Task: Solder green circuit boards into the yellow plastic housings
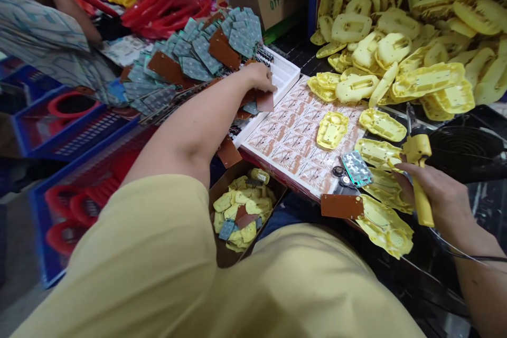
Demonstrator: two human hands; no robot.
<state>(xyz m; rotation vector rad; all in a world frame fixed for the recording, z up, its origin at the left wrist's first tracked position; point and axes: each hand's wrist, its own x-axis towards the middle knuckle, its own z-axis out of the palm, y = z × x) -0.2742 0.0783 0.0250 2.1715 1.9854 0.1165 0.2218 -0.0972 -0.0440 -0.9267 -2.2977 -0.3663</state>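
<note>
My left hand (259, 77) reaches across to the far end of a white tray (285, 73), its fingers curled down beside a brown circuit board (264, 101). Whatever is between those fingertips is hidden. My right hand (446, 195) is wrapped round a yellow soldering gun (420, 179), its metal tip pointing away from me and thin wire trailing below the handle. Left of that hand lie several yellow plastic shells (378, 153) in a row. A circuit board with a shiny face (357, 168) and a small round speaker (346, 180) lie near them. Another brown board (341, 206) overlaps the nearest shell.
Circuit boards (194, 55) are heaped beyond my left forearm. Yellow shells (396, 37) pile high at the back right. A carton of shells and boards (222, 256) sits below the table edge. Blue crates (45, 211) hold red rings. Another person's arm (73, 10) shows upper left.
</note>
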